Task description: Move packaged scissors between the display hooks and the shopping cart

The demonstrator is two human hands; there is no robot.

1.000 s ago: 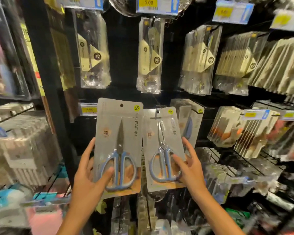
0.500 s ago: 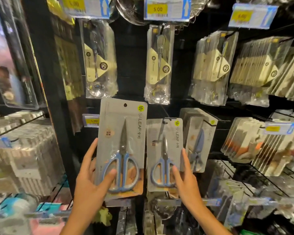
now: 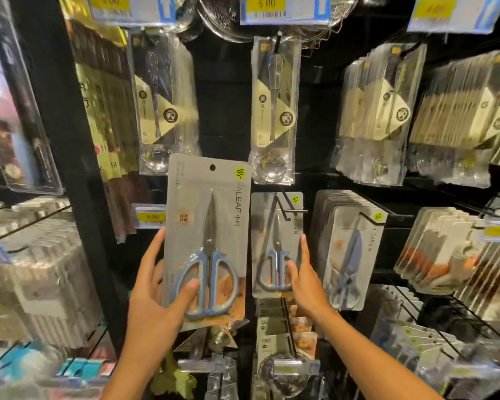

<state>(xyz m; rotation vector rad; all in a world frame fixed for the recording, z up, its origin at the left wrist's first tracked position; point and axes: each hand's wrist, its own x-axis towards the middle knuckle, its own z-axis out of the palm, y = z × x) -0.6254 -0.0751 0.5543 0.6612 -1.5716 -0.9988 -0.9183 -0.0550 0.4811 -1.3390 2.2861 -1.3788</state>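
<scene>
My left hand (image 3: 153, 295) grips a grey card pack of blue-handled scissors (image 3: 207, 241) by its lower left, thumb across the handles, held upright in front of the rack. My right hand (image 3: 303, 277) holds a second, smaller-looking scissors pack (image 3: 273, 243) at its lower right edge. That pack's top hole sits on a black display hook (image 3: 293, 211), whose tip sticks out in front of the card. A stack of similar scissors packs (image 3: 348, 252) hangs on the hook to the right. No shopping cart is in view.
Packaged ladles and spoons (image 3: 273, 111) hang on the row above, under yellow price tags (image 3: 267, 7). A black upright post (image 3: 70, 157) stands at left, with white packaged goods (image 3: 35, 272) beyond it. More hooks with packs (image 3: 451, 249) fill the right and lower rack.
My right hand has pushed its scissors pack back along the hook toward the rack. My left hand has lifted its pack slightly higher; the view has tilted upward.
</scene>
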